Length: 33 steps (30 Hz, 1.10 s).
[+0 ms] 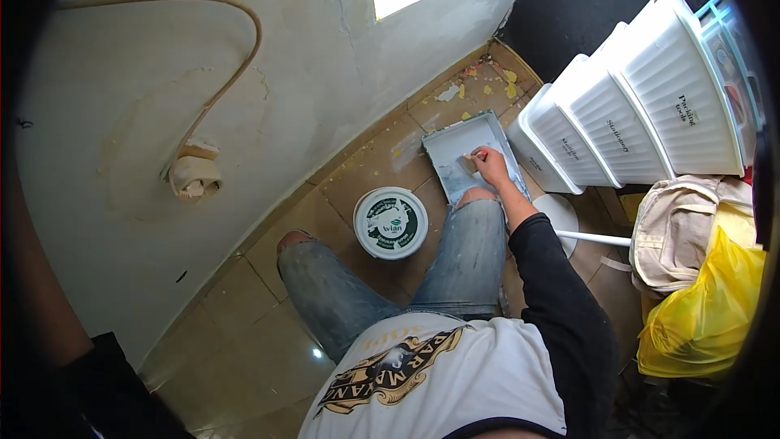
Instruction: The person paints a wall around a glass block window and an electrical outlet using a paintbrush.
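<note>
Paint tray (455,140) on tiled floor (244,333) at frame centre-right, right hand (490,164) closed around small brush (470,162) inside tray, lidded paint tub (391,223) just left, white drawers (642,106) upper right, left hand out of sight.

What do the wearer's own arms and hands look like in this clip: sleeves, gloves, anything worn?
The right arm wears a long black sleeve, pushed up so the forearm is bare. The right hand is bare: no glove, and no ring or watch that I can make out. At the left edge, a left arm shows only as a dark, blurred shape with a black sleeve below; its hand is out of view.
</note>
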{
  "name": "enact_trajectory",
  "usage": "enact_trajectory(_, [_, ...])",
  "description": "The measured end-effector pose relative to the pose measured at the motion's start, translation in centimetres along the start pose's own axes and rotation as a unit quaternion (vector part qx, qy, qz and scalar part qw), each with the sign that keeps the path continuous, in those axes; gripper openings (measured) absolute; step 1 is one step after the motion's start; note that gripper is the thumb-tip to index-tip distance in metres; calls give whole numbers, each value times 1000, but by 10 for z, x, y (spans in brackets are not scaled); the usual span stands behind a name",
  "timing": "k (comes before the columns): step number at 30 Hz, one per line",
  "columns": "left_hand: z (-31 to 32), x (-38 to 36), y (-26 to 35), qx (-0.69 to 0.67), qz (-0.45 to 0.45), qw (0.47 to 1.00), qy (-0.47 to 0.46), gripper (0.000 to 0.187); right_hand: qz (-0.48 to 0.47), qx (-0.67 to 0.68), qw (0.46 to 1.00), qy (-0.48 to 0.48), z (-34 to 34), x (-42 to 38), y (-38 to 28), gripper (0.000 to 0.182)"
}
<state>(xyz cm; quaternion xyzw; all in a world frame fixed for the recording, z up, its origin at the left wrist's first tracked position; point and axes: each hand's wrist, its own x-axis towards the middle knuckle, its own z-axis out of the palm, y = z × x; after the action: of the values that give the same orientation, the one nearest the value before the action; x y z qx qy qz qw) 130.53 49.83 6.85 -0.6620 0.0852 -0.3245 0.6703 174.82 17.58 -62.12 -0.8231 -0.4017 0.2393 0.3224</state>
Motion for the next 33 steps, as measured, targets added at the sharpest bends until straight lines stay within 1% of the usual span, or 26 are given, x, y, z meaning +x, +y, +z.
enact_trajectory(1, [-1,-1,-1,2,13,1000,-8,16,-32,34,999,21,-3,3,-2,13])
enact_trajectory(2, [-1,-1,-1,5,25,1000,-15,16,-34,34,999,23,-6,5,-1,13])
enact_trajectory(3, [0,-1,-1,9,24,1000,-14,16,27,138,990,3,-9,8,0,11])
enact_trajectory(4, [3,-2,1,4,0,1000,-9,16,87,241,966,-19,-12,11,1,10])
enact_trajectory(5, [2,-1,2,4,-12,1000,-5,16,102,299,949,-5,-14,10,2,13])
enact_trajectory(6, [1,-1,3,5,-24,1000,-2,16,98,300,949,-3,-19,5,-9,13])
enact_trajectory(8, [-3,1,4,-17,-18,1000,-13,16,156,441,883,32,-34,-8,-27,18])
enact_trajectory(9, [-6,-2,6,-11,-16,1000,-10,16,164,486,858,35,-39,-14,-35,20])
enact_trajectory(10, [-10,-7,8,19,-31,999,-37,15,156,489,857,36,-43,-20,-40,20])
enact_trajectory(12, [-18,-18,9,81,-57,991,-87,20,128,604,786,44,-46,-31,-46,20])
enact_trajectory(13, [-19,-22,5,100,-62,989,-94,22,119,610,782,45,-44,-35,-43,20])
enact_trajectory(14, [-19,-25,1,119,-66,985,-102,25,132,640,755,56,-40,-38,-36,21])
enact_trajectory(15, [-17,-28,-7,41,-69,990,-113,24,144,669,726,69,-36,-39,-27,21])
enact_trajectory(16, [-17,-26,-6,13,-82,989,-124,23,137,676,721,72,-31,-41,-13,21])
enact_trajectory(18, [-18,-21,-3,-40,-109,983,-143,21,200,714,662,112,-18,-40,21,29])
enact_trajectory(19, [-21,-15,-2,-7,-101,983,-152,20,194,721,655,115,-13,-40,37,29])
enact_trajectory(21, [-24,-8,2,30,-87,984,-151,20,254,722,622,164,-5,-38,65,34])
enact_trajectory(22, [-25,-5,5,19,-99,984,-146,20,251,729,615,166,0,-35,80,34])
enact_trajectory(23, [-26,-3,9,8,-110,984,-141,19,288,699,625,196,5,-33,93,32])
enact_trajectory(24, [-26,-1,12,-2,-121,983,-137,19,324,667,632,224,8,-32,87,30])
enact_trajectory(25, [-26,1,15,1,-113,985,-129,19,347,604,669,258,9,-33,82,32])
enact_trajectory(26, [-27,3,18,0,-125,984,-129,21,344,614,662,257,5,-35,72,32])
enact_trajectory(28, [-29,8,22,6,-125,985,-121,23,365,540,705,278,5,-33,55,33])
enact_trajectory(30, [-33,16,28,-12,-165,977,-133,25,330,591,689,258,4,-27,43,30])
enact_trajectory(32, [-35,19,30,-11,-156,979,-128,24,242,677,655,232,-1,-24,14,24])
enact_trajectory(33, [-36,21,31,-17,-159,978,-131,23,241,685,647,231,-6,-24,-8,24])
